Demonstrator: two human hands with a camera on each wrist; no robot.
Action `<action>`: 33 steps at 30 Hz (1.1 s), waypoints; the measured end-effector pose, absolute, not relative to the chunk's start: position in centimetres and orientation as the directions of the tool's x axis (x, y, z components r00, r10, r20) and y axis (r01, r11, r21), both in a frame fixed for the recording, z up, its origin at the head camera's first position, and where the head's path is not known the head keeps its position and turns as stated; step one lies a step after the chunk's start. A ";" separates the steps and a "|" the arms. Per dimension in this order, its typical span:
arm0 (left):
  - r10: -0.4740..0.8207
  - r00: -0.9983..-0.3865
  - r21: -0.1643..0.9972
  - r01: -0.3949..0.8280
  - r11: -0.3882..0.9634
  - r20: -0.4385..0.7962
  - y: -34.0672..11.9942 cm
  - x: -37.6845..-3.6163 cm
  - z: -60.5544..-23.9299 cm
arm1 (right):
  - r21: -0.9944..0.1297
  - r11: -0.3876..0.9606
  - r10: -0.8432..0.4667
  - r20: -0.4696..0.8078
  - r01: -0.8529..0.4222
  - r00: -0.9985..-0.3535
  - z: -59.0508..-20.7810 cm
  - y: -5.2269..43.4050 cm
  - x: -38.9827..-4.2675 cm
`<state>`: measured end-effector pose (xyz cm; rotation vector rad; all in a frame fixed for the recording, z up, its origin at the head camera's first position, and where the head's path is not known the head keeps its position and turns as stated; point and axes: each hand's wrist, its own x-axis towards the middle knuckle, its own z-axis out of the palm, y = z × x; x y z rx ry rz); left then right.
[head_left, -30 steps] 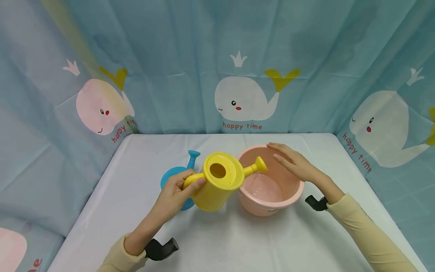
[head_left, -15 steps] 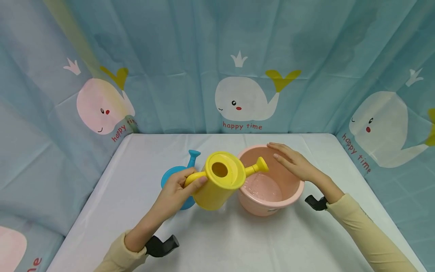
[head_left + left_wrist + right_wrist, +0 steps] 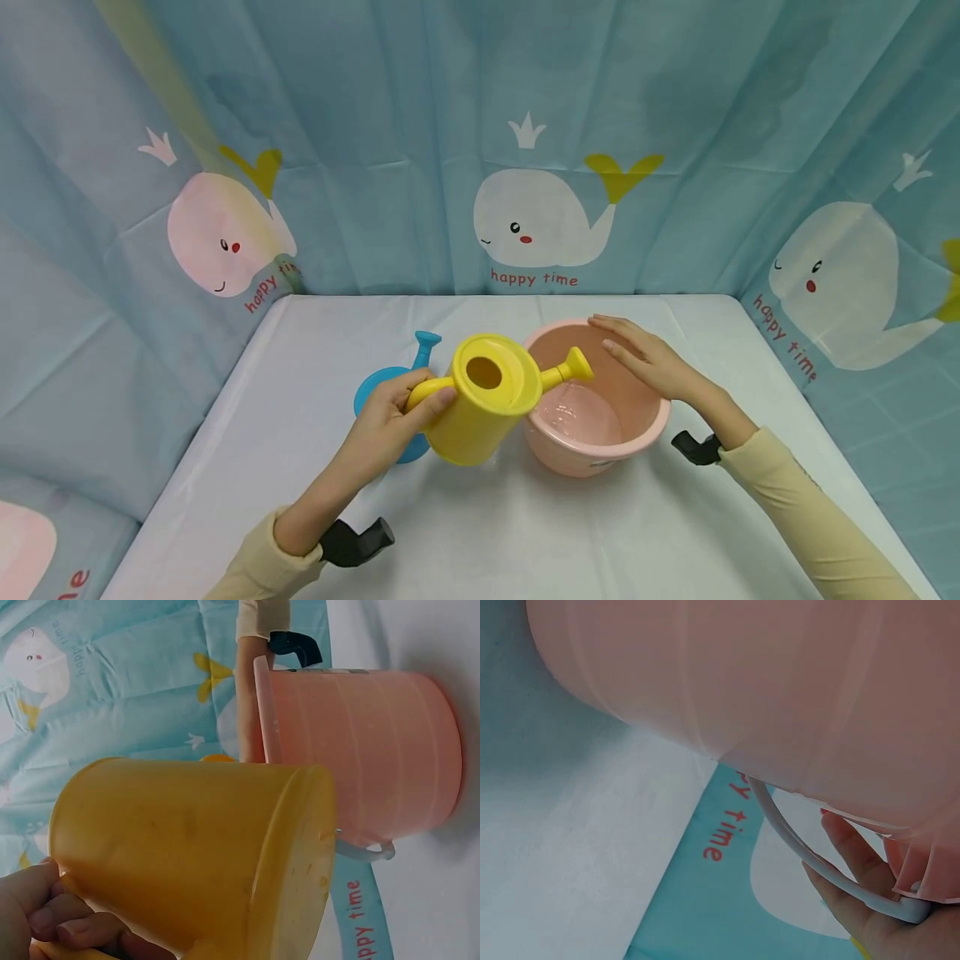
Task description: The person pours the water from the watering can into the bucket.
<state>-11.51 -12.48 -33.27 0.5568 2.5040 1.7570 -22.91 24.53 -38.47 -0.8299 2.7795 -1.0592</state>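
Head view: a yellow can [image 3: 487, 400] is held by its handle in the curled fingers of the left hand [image 3: 390, 417], lifted off the tabletop [image 3: 300, 375] and tipped to the right, so that its spout [image 3: 566, 368] hangs over the near-left rim of the pink bucket [image 3: 645, 433]. The right hand [image 3: 648, 358] is laid flat on the bucket's far-right rim, fingers straight, nothing gripped. The bucket stands near the middle of the tabletop, slightly toward the right edge; a blue can [image 3: 375, 392] stands behind the left hand, partly hidden.

Since a second ago little has shifted: the can's tilt and both hands are almost as they were, while the sheen on the bucket's floor has changed shape slightly, possibly water gathering, though no stream can be made out at this size. Pouring is judged to be under way or near its end.

In the left wrist view the can's wall [image 3: 195, 847] is seen close beside the bucket's side [image 3: 375, 750]; whether they touch cannot be told. In the right wrist view a white bail handle [image 3: 810, 862] is seen against the palm.

On the backdrop [image 3: 375, 125], "happy time" is printed in red under each whale. The small label on the bucket cannot be read.
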 end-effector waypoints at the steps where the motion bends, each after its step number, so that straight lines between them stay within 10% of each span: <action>1: 0.305 -0.936 0.915 0.270 0.299 0.177 -12.5 -11.5 -33.2 | -0.630 0.620 -0.502 0.139 -0.467 -0.854 -38.9 24.8 -23.2; 33: 0.287 -0.946 0.894 0.256 0.367 0.153 -12.3 -11.6 -32.8 | -0.623 0.619 -0.504 0.152 -0.478 -0.850 -39.1 24.9 -23.4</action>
